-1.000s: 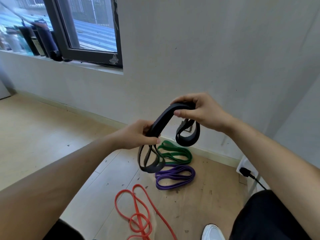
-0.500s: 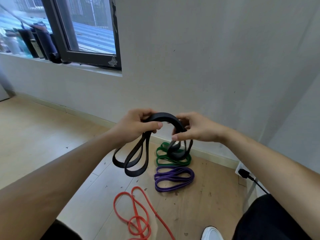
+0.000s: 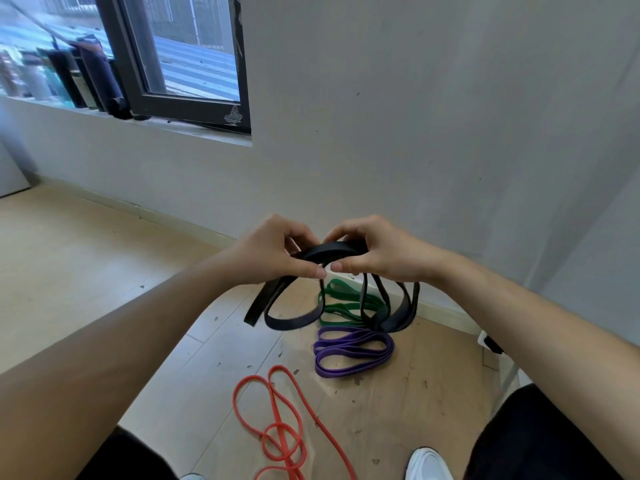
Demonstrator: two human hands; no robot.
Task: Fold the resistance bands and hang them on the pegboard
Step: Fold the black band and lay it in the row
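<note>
Two thumbs nearly touching now, left hand (image 3: 273,252) and right hand (image 3: 374,251) pinching the black band (image 3: 329,252) between them. They've closed in, doubling its loops. Fold almost done; the red band (image 3: 277,427) lies loose on the floor (image 3: 104,271), no pegboard visible.

left hand (image 3: 268,254), right hand (image 3: 379,256) drawn together, black band (image 3: 334,251) bunched

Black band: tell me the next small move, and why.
Probably gather the two hanging bundles together into one hand. The left hand and right hand pinch the black band at its top, thumbs nearly touching, while its loops dangle apart on either side, so the fold looks unfinished.
</note>
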